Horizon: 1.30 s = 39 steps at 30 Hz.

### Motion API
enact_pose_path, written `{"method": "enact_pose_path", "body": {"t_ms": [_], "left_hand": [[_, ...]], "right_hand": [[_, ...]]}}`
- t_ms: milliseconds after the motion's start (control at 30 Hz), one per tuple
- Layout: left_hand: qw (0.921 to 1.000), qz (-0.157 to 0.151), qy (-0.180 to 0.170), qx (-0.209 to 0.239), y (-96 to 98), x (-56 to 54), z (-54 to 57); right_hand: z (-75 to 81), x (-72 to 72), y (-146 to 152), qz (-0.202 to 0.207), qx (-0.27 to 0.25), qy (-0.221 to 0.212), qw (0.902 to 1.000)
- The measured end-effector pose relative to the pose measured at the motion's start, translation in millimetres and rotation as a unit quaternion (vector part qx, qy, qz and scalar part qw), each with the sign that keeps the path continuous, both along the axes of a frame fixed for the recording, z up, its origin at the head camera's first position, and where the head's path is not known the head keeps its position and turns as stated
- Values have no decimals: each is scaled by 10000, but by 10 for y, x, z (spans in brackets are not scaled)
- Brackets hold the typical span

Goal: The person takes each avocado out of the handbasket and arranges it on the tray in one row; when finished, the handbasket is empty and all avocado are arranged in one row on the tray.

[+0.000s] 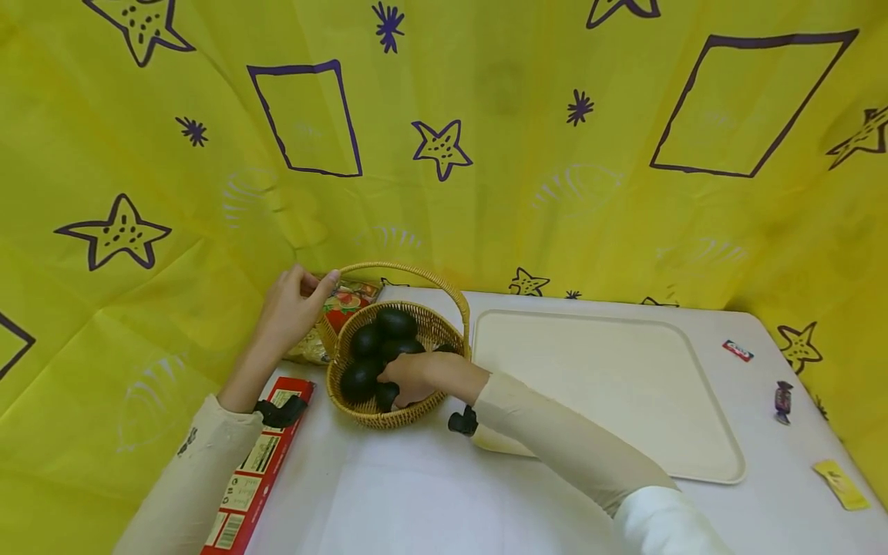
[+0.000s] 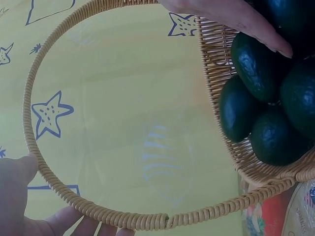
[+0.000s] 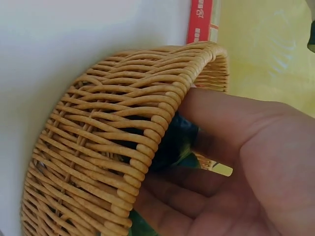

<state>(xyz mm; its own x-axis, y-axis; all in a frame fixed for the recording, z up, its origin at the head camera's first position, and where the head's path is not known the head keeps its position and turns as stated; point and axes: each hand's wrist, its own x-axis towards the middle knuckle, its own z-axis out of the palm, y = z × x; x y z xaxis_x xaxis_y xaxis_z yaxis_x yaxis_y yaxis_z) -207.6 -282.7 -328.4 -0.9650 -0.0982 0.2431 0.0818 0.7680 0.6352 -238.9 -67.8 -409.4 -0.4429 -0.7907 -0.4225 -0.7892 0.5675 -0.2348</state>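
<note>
A wicker basket (image 1: 380, 420) with a tall arched handle (image 1: 454, 291) holds several dark green avocados (image 1: 397, 322). My left hand (image 1: 284, 307) grips that handle on its left side, thumb and fingers on either side of it in the left wrist view. My right hand (image 1: 415, 376) is inside the basket. In the right wrist view its thumb and fingers curl about an avocado (image 3: 174, 140), which the woven wall partly hides. Other avocados (image 2: 256, 66) lie close round the right fingertips in the left wrist view.
A cream tray (image 1: 590, 370) lies right of the basket. Beside the left forearm is a long red box (image 1: 260, 470). Food packets (image 1: 347, 297) stand behind the basket. At the far right are a small red packet (image 1: 738, 351), a wrapped candy (image 1: 783, 402) and a yellow sachet (image 1: 842, 484).
</note>
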Motion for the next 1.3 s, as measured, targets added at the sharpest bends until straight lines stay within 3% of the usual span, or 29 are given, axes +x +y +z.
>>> {"method": "enact_pose_path", "body": {"t_ms": [367, 667, 933, 1300], "left_hand": [[10000, -57, 71, -5, 9, -5, -3], [9998, -25, 192, -55, 9, -17, -7], [9999, -61, 112, -6, -11, -11, -20], [9999, -108, 24, -2, -2, -7, -6]], "right_hand": [[57, -44, 247, -278, -703, -403, 9963], [120, -22, 638, -602, -2010, -648, 9756], [218, 152, 1037, -781, -2758, -637, 9559], [320, 466, 1732, -1039, -3195, -446, 9408]]}}
